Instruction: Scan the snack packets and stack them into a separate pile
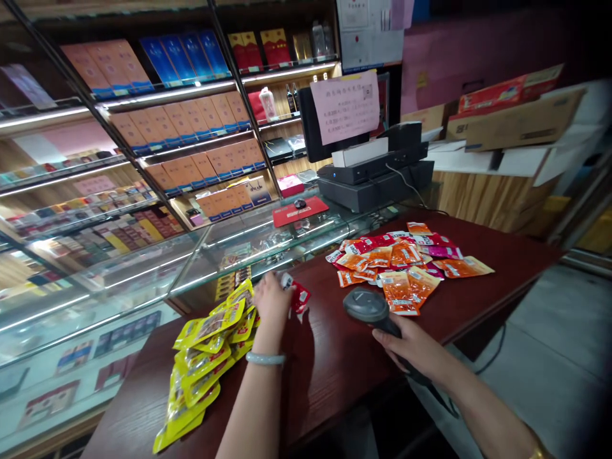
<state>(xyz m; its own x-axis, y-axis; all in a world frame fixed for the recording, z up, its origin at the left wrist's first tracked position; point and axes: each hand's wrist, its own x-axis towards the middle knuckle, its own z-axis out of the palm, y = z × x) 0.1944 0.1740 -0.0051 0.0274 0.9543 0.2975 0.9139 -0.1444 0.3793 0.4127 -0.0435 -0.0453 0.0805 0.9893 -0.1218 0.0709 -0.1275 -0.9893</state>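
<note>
My left hand point(270, 298), a pale bangle on its wrist, is closed on a small red snack packet point(299, 298) above the dark red table. Part of the packet is hidden by the fingers. Just left of that hand lies an overlapping heap of yellow snack packets point(205, 357). My right hand point(406, 344) is wrapped around the handle of a grey barcode scanner point(367, 307), whose head points toward the middle of the table. Beyond the scanner is a loose pile of orange and red snack packets point(401, 255).
A glass display counter point(229, 245) borders the table's far side, with a red mouse pad point(301, 211) on it. A monitor point(313, 127) and a black cash register unit point(373, 182) stand behind the pile. Cardboard boxes point(521, 121) are stacked at right; a cable hangs below the scanner.
</note>
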